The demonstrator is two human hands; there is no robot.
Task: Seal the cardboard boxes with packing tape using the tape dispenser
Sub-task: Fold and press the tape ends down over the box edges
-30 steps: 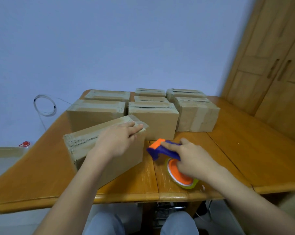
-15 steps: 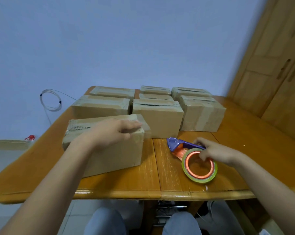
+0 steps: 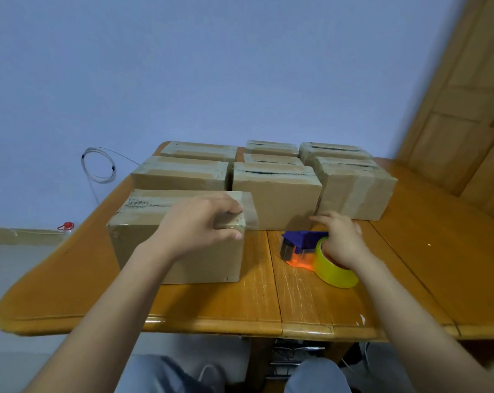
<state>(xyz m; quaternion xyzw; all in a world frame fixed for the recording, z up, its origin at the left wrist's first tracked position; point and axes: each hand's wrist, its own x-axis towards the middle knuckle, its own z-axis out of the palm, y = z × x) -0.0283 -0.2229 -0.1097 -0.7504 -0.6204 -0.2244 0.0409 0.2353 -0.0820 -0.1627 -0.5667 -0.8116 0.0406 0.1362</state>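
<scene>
A wooden bench (image 3: 296, 302) carries closed cardboard boxes, their contents hidden; the nearest box (image 3: 177, 256) sits front left; the left hand (image 3: 200, 222) grips its top right corner, fingers curled over the edge beside overhanging clear tape (image 3: 250, 212); just right, the right hand (image 3: 342, 242) curls round the tape dispenser (image 3: 302, 242) resting on the bench; seven more boxes (image 3: 277, 194) stand behind in rows.
</scene>
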